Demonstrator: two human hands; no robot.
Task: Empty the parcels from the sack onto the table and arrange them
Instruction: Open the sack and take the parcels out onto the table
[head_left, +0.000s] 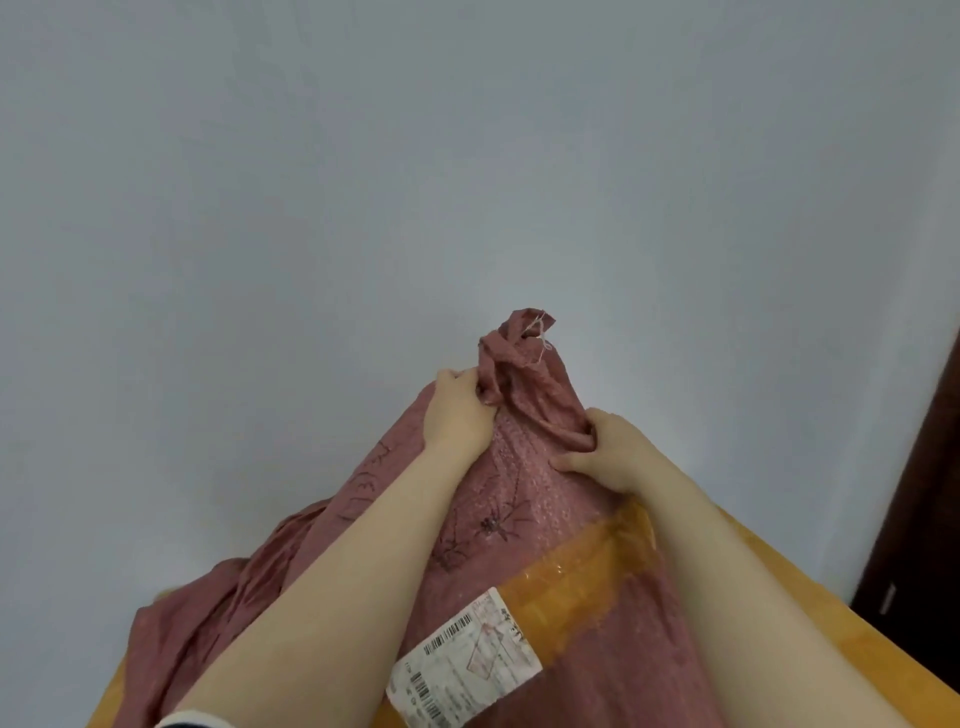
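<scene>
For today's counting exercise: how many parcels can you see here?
1: the taped parcel with a white label lies low in the middle of the view. The sack may hide more.

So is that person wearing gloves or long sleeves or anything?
No gloves. The left hand and right hand are bare, with no ring or watch showing. Both forearms are bare too. Only a sleeve edge peeks in at the bottom of the left arm, and it is white with a dark band.
</scene>
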